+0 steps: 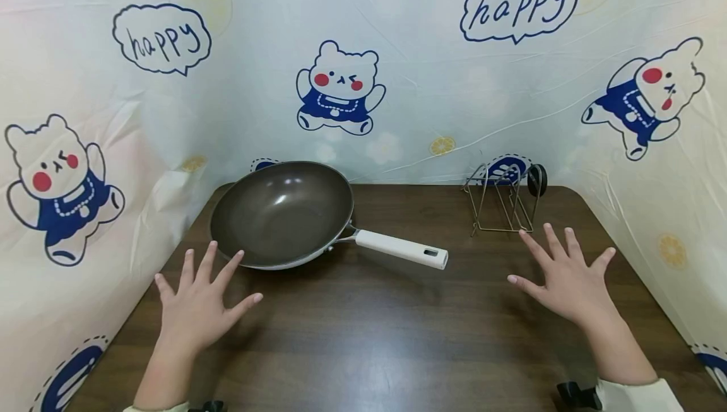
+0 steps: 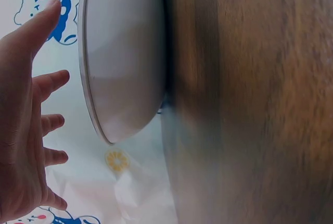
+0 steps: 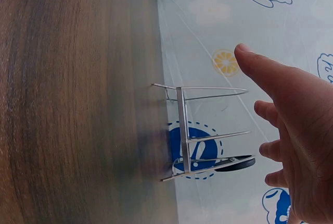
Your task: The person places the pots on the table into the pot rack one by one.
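A frying pan (image 1: 284,216) with a dark inside, a pale outside and a white handle (image 1: 400,248) sits at the back left of the table, its handle pointing right. My left hand (image 1: 195,308) hovers in front of the pan's near left rim, fingers spread, holding nothing. In the left wrist view the pan's pale side (image 2: 125,57) stands beyond the fingertips. At the back right is a wire rack (image 1: 502,204) with upright loops and a round black piece (image 1: 536,180) on its right side. My right hand (image 1: 570,279), fingers spread and holding nothing, is just in front of it.
The dark wooden table (image 1: 363,336) has rounded back corners. A pale printed cloth (image 1: 420,84) with cartoon bears and lettering hangs behind it and along both sides. Bare tabletop lies between the two hands.
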`<state>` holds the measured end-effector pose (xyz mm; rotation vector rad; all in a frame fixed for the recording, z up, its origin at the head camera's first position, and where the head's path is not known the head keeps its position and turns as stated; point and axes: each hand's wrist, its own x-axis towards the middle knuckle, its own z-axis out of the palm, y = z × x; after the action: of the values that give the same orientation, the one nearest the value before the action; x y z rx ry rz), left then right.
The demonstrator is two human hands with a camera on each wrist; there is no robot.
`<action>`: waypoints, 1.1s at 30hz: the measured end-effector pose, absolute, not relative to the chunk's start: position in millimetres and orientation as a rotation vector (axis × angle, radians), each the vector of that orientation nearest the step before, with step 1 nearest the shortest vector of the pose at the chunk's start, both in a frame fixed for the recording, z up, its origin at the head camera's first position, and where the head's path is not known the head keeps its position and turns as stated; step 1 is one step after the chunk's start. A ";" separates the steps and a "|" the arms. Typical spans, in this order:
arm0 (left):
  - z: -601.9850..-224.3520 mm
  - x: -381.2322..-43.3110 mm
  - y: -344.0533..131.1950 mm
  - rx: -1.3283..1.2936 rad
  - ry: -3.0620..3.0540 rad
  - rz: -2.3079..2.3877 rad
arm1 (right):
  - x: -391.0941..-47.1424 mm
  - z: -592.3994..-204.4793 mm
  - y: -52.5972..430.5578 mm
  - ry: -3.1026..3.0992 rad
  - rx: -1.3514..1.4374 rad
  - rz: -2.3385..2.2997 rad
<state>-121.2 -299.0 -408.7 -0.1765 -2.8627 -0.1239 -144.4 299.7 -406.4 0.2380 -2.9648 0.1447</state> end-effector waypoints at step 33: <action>-405.2 -128.4 -262.6 -0.408 -2.665 -0.309 | -151.9 -390.3 271.1 -2.874 0.413 0.253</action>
<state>-128.4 -262.6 -405.2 -0.4077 -2.6646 -0.3090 -151.9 271.1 -390.3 0.4130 -2.8743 0.2533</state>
